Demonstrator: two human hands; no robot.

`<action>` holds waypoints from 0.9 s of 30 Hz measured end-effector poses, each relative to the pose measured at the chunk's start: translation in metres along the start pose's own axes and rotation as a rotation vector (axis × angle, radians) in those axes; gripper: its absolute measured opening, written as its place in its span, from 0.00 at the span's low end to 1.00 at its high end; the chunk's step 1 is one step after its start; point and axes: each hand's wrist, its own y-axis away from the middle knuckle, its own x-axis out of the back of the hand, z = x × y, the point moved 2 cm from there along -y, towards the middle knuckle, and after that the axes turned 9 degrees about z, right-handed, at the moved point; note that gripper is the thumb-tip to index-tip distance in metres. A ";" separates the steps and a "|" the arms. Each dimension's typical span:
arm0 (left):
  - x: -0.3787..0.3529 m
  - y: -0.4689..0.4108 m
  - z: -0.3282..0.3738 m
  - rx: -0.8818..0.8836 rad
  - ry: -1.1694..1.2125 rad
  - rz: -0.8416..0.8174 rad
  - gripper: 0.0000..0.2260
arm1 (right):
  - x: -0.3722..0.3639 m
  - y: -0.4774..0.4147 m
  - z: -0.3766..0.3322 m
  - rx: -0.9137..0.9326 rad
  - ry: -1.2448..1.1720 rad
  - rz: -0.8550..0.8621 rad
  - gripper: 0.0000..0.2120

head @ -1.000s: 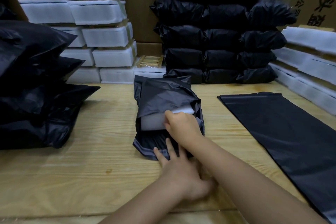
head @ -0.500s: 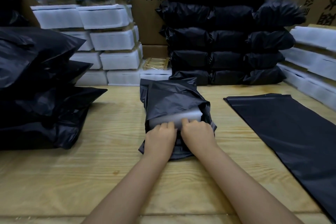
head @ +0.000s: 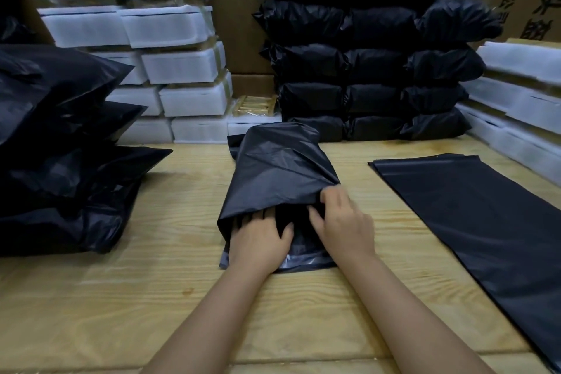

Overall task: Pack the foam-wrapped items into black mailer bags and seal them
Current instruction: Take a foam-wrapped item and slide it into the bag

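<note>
Covering left hand (head: 261,241) fingertips, black mailer bag (head: 279,167) mouth, right hand (head: 344,228) alongside.

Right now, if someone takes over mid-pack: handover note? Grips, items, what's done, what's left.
Left grip: fingers tucked into the mouth of the mailer bag, tips hidden.
Right grip: pinches the mouth's upper lip.
The bag lies on the wooden table, bulging. No foam shows, so the item is likely fully in.
Done: packed bags stacked at the back.
Left: seal this mouth. Foam-wrapped items wait back-left, flat empty bags lie to the right.
</note>
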 end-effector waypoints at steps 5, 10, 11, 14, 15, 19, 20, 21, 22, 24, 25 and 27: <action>0.004 0.003 0.001 -0.030 -0.005 -0.002 0.24 | 0.006 -0.003 0.012 -0.022 -0.037 0.089 0.24; 0.006 0.004 -0.006 0.056 -0.055 -0.117 0.24 | 0.022 -0.004 0.029 0.147 -0.256 0.099 0.12; 0.007 0.005 -0.006 0.068 -0.018 -0.103 0.24 | 0.026 -0.004 0.033 0.158 -0.265 0.068 0.12; 0.011 0.005 -0.004 0.095 -0.008 -0.128 0.26 | 0.029 -0.001 0.039 0.134 -0.251 -0.103 0.11; 0.013 0.006 -0.003 0.093 -0.065 -0.200 0.26 | 0.028 0.001 0.038 0.142 -0.250 -0.169 0.09; 0.038 0.018 0.005 -0.080 -0.139 -0.505 0.24 | 0.030 -0.004 0.032 0.149 -0.201 -0.302 0.10; 0.049 0.020 0.010 -0.163 -0.061 -0.518 0.20 | 0.033 -0.008 0.029 0.103 -0.251 -0.238 0.13; 0.063 0.020 0.016 -0.221 0.087 -0.499 0.15 | 0.038 -0.013 0.024 0.045 -0.316 -0.119 0.15; 0.077 0.018 0.021 -0.221 0.312 -0.456 0.12 | 0.041 -0.018 0.018 -0.002 -0.357 0.017 0.16; 0.104 0.011 0.025 -0.141 0.762 -0.225 0.14 | 0.039 -0.027 0.001 -0.022 -0.357 0.185 0.14; 0.112 0.004 0.021 -0.150 0.825 0.011 0.15 | 0.032 -0.029 -0.008 0.007 -0.330 0.157 0.14; 0.115 -0.009 0.012 -0.244 0.503 0.494 0.13 | 0.010 -0.025 -0.023 0.080 -0.270 -0.122 0.27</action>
